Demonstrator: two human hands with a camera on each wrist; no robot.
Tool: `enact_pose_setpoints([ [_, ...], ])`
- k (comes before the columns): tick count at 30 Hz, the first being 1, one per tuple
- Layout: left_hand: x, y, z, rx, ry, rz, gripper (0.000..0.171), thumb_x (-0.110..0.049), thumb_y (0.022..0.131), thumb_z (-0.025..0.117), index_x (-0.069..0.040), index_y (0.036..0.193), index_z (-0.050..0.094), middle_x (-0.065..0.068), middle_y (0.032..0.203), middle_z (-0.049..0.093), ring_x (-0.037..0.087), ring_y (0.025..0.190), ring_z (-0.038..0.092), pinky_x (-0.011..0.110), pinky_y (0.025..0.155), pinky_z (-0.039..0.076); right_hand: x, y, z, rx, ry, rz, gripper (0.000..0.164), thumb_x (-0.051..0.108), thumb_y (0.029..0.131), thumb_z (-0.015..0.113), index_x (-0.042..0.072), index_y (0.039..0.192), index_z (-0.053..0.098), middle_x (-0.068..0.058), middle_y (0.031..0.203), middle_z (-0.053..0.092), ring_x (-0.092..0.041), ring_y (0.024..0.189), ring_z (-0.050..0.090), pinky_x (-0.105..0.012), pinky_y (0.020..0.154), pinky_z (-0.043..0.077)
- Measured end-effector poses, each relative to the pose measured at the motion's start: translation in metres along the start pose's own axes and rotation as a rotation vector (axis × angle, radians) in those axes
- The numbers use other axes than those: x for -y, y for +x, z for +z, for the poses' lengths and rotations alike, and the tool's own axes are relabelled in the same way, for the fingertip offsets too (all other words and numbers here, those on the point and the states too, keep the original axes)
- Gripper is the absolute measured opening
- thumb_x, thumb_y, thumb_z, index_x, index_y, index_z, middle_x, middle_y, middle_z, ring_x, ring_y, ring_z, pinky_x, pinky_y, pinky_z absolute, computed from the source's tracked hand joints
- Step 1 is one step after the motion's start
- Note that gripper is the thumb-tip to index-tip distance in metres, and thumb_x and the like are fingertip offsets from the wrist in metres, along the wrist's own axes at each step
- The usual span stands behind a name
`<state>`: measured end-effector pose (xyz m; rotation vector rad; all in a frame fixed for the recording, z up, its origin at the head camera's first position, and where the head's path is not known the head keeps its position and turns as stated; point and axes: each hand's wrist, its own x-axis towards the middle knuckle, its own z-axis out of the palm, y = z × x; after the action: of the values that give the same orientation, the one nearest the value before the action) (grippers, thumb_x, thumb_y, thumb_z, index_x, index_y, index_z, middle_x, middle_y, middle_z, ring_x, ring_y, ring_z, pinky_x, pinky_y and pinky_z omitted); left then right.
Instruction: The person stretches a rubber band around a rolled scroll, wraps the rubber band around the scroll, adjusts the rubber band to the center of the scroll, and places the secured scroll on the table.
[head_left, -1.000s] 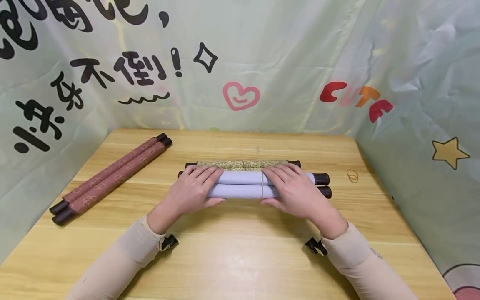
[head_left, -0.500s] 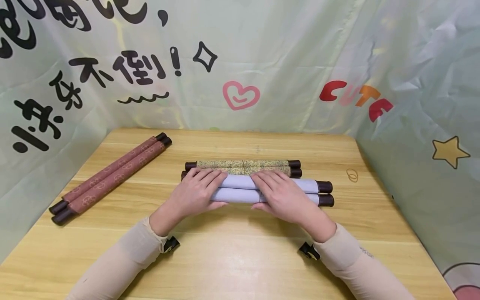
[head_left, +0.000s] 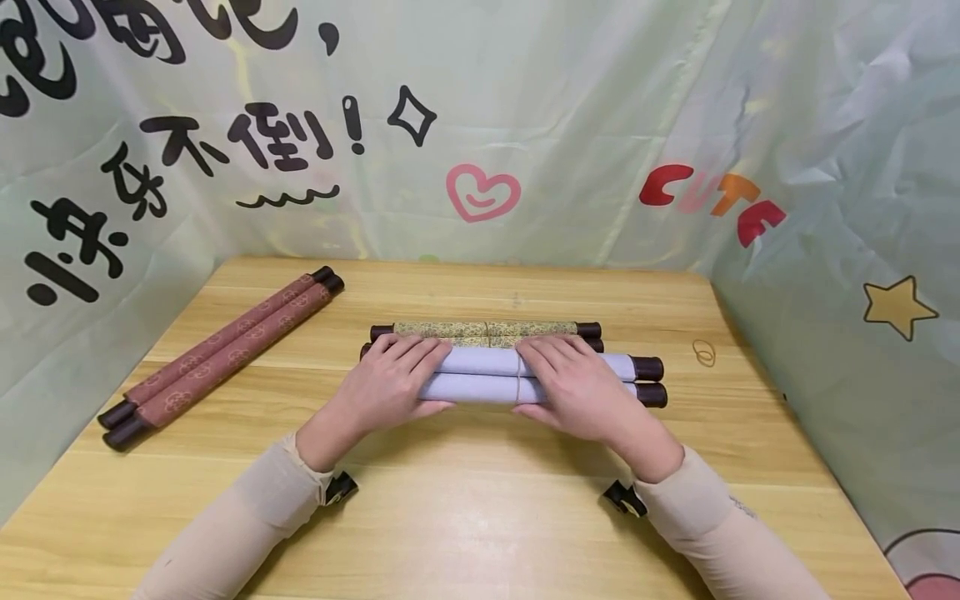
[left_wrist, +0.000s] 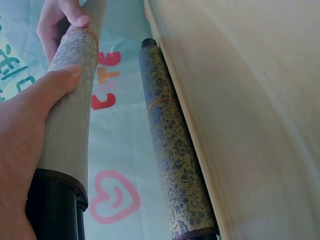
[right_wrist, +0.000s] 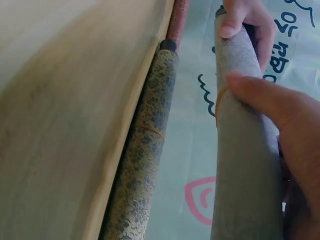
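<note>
Two hands [head_left: 386,385] [head_left: 587,390] hold two lavender rolls [head_left: 478,362] [head_left: 476,388] (one band [head_left: 518,385]).

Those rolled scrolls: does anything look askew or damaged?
Nothing looks damaged, but the red scrolls lie slanted with no band visible, unlike the banded blue scrolls, and loose loops lie to the right.

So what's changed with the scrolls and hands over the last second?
The pale blue scrolls now sit slightly lower in the head view. The right hand slid left over their rubber band, then back right, uncovering it. Neither that hand nor the left hand let go. The red scrolls, patterned scrolls and loose bands stayed put.
</note>
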<state>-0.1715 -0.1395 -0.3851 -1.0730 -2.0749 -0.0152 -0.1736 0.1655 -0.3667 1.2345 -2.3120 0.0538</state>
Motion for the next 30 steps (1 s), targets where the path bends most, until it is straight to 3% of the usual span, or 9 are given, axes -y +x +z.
enact_pose_setpoints([
  [5,-0.002,0.0,0.0,0.006,-0.006,0.013,0.075,-0.064,0.083,0.061,-0.002,0.126,0.061,0.013,0.116,0.068,0.03,0.101,0.065,0.046,0.082,0.05,0.005,0.002,0.004,-0.029,0.001,-0.047,0.081,0.052,0.079,0.074,-0.005,0.131,0.052,-0.017,0.123,0.061,-0.033,0.114,0.058,-0.049,0.101,0.043],
  [11,-0.006,0.001,-0.001,0.036,-0.002,0.037,0.076,-0.064,0.081,0.062,-0.003,0.127,0.061,0.013,0.116,0.068,0.03,0.101,0.065,0.044,0.081,0.049,0.013,0.005,0.006,-0.025,0.024,-0.074,0.083,0.055,0.082,0.071,-0.005,0.135,0.051,-0.017,0.127,0.061,-0.033,0.118,0.057,-0.047,0.103,0.041],
  [17,-0.003,0.0,-0.001,0.041,0.0,0.007,0.076,-0.066,0.084,0.058,-0.003,0.127,0.061,0.013,0.116,0.068,0.03,0.101,0.066,0.045,0.082,0.05,0.009,0.002,0.0,-0.014,0.046,-0.017,0.092,0.062,0.078,0.07,-0.001,0.141,0.047,-0.015,0.13,0.06,-0.032,0.119,0.056,-0.049,0.102,0.042],
  [22,0.001,-0.001,0.0,0.003,0.007,-0.005,0.077,-0.065,0.081,0.062,-0.003,0.126,0.062,0.013,0.115,0.069,0.03,0.101,0.066,0.045,0.081,0.051,-0.001,-0.002,-0.006,0.017,0.049,0.023,0.091,0.064,0.078,0.069,0.004,0.143,0.046,-0.014,0.133,0.057,-0.033,0.121,0.053,-0.052,0.101,0.04],
  [27,0.006,-0.003,-0.003,0.018,0.001,-0.026,0.078,-0.065,0.08,0.064,-0.003,0.126,0.062,0.013,0.115,0.069,0.03,0.101,0.066,0.046,0.081,0.051,-0.012,-0.007,-0.009,0.028,0.06,0.04,0.088,0.061,0.077,0.072,0.008,0.143,0.047,-0.011,0.135,0.056,-0.032,0.123,0.051,-0.053,0.1,0.039],
  [30,0.008,-0.005,-0.005,0.042,-0.019,-0.046,0.077,-0.068,0.088,0.052,-0.003,0.127,0.061,0.014,0.116,0.068,0.032,0.102,0.065,0.047,0.081,0.051,-0.017,-0.01,-0.011,0.033,0.061,0.054,0.087,0.061,0.077,0.073,0.01,0.143,0.047,-0.009,0.136,0.055,-0.031,0.123,0.05,-0.052,0.101,0.039],
])
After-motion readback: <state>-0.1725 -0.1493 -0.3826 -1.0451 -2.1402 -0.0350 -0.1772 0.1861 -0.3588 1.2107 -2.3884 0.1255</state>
